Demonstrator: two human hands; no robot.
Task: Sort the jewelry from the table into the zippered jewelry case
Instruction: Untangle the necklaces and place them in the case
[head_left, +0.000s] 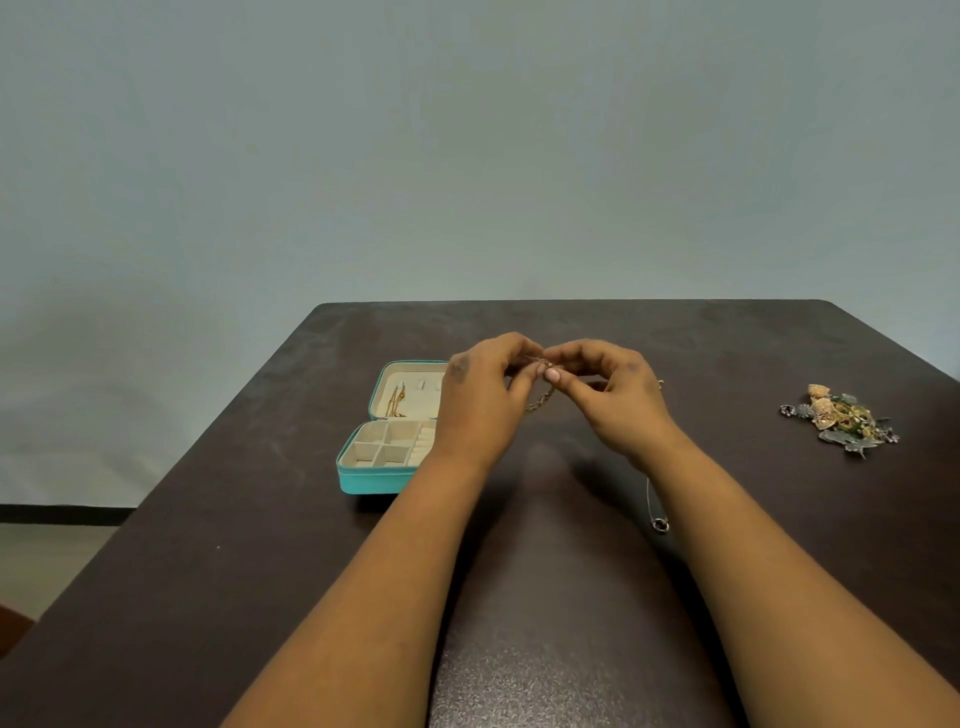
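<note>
Hands (550, 400) pinching gold chain (540, 399) — teal case (374, 480) beside

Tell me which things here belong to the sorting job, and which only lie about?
Job: gold chain pinched by left hand and right hand; open teal jewelry case; jewelry pile; thin necklace under the right forearm.
Lying about: nothing loose; only the dark table.

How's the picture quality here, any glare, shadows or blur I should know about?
Head view: soft glare on the near table; hands' shadow falls between the forearms; wide-angle lens bends the table's edges; jewelry pile and the chain both hands pinch look soft, links indistinct.
</note>
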